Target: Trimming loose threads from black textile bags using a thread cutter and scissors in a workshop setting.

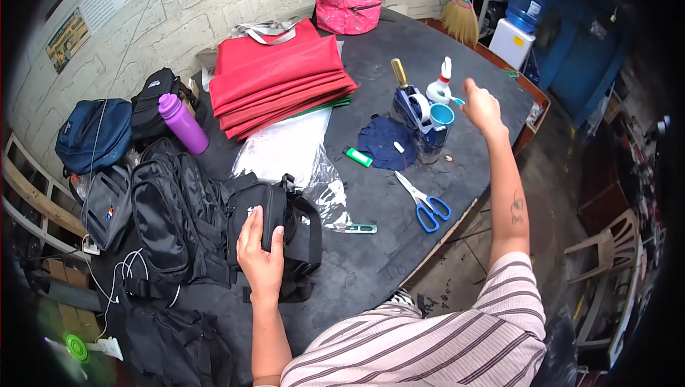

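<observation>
While touching the top of the small black bag [252,196] with the left hand [260,257], fingers unfolded and thumb spread, reaching out well to the bag's right with the right hand [485,110]. Bending the right fingers there beside a small teal item [458,101], near a white nozzle bottle [437,92] and a light-blue cup [442,116]; impossible to tell whether gripping the item or only near it. Together with the bag on the bench [371,266]: just left of it, a black backpack [163,209]; just right, a teal utility knife [362,228]; farther right, blue-handled scissors [430,210]; beyond it, clear plastic sheeting [278,148] and folded red fabric [282,77].
</observation>
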### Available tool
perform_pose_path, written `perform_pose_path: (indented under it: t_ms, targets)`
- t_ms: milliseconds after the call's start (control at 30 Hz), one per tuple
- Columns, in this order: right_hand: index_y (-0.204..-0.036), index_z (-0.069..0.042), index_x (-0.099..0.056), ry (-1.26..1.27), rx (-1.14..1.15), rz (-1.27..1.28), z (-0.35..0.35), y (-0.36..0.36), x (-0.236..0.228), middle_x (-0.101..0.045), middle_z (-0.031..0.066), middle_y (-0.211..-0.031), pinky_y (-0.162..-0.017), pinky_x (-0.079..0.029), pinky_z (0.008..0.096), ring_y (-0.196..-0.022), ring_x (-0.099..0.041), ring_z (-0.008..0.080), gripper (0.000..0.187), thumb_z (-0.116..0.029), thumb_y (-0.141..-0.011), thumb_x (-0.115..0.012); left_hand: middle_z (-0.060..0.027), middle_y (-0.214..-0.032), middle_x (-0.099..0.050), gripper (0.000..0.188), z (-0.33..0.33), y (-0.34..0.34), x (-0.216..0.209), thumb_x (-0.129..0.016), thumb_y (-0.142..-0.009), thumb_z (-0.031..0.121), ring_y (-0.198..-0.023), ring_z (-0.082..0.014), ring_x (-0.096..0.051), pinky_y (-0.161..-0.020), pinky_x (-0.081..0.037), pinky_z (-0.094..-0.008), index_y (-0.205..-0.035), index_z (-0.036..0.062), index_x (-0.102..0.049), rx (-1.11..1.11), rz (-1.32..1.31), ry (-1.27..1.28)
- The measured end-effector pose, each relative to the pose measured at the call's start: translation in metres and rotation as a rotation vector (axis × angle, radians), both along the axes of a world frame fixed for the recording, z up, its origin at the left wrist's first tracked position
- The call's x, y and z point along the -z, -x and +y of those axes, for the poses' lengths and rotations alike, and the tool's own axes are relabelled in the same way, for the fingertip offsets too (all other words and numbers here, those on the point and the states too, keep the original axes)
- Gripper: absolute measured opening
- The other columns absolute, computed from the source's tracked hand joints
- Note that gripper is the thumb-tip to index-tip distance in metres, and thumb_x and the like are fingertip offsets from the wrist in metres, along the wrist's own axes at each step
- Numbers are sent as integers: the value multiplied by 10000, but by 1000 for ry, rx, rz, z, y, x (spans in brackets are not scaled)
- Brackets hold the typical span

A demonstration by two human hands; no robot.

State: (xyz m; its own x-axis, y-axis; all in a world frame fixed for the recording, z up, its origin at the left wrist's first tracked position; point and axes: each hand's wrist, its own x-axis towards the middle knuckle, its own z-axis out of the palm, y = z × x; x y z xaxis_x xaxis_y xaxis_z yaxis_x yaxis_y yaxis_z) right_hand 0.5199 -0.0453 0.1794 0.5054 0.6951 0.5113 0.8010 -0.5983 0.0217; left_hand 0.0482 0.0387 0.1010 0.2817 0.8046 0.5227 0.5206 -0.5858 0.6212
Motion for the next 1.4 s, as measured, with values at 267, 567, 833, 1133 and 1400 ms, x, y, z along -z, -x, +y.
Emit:
perform_pose_path:
  t_ms: [267,567,833,1133,1400]
  targets:
    - [-923,-108,-695,636,47,-54,61,-43,66,-678,123,-978,-748,-522,390,-923,-657,263,191,-123,-787,-562,-180,-1208,-560,417,-7,5,-1,-641,-821,143,-1140,-322,-523,-966,-385,-382,-1200,-7,-557,-7,25,29]
    - [-975,-121,-673,487,205,190,18,-42,59,-657,170,-981,-776,-516,422,-935,-636,323,242,-90,-793,-516,-175,-1166,-588,410,1,-3,-1,-665,-813,179,-1097,-317,-554,-932,-412,-372,-1178,14,-579,-11,-29,-12]
    - [-1026,-138,-678,-198,253,415,-16,-12,90,-639,200,-995,-801,-490,421,-939,-622,351,240,-183,-834,-542,-207,-1164,-588,429,3,5,4,-652,-824,212,-1116,-328,-548,-944,-401,-391,-1166,-34,-571,-13,-45,-10]
    - [-1101,-119,-650,-526,46,469,-16,14,109,-664,91,-807,-660,-484,324,-720,-620,206,267,-156,-849,-569,-199,-1158,-597,419,2,16,8,-651,-830,211,-1123,-312,-554,-954,-402,-378,-1166,-29,-579,36,-84,-32]
    - [-1035,-72,-679,-151,-1028,899,24,251,78,-656,59,-862,-733,-470,275,-798,-607,139,224,-63,-815,-637,-187,-1154,-602,400,0,18,17,-649,-824,184,-1113,-311,-561,-941,-408,-379,-1166,-14,-585,24,-76,-77]
